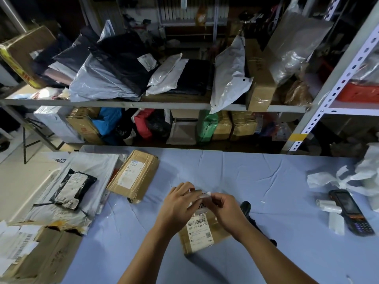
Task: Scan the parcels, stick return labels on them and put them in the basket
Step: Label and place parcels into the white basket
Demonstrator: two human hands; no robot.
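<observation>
A small brown cardboard parcel (pixel 200 234) with a white barcode label lies on the blue table in front of me. Over its far end, my left hand (pixel 178 201) and my right hand (pixel 222 208) both pinch a small white label (pixel 204 195) by its edges. Part of the parcel's far end is hidden under my hands. A black handheld scanner (pixel 348 212) lies to the right, with a white label roll (pixel 328 206) beside it. Another black device (pixel 246 208) lies just behind my right wrist.
A second brown parcel (pixel 134 176) lies at the table's left, next to grey mailer bags (pixel 67 187) and flattened boxes (pixel 41 253). Crumpled white backing paper (pixel 352 177) is heaped at the right. Shelves (pixel 143 102) full of parcels stand behind the table (pixel 266 181).
</observation>
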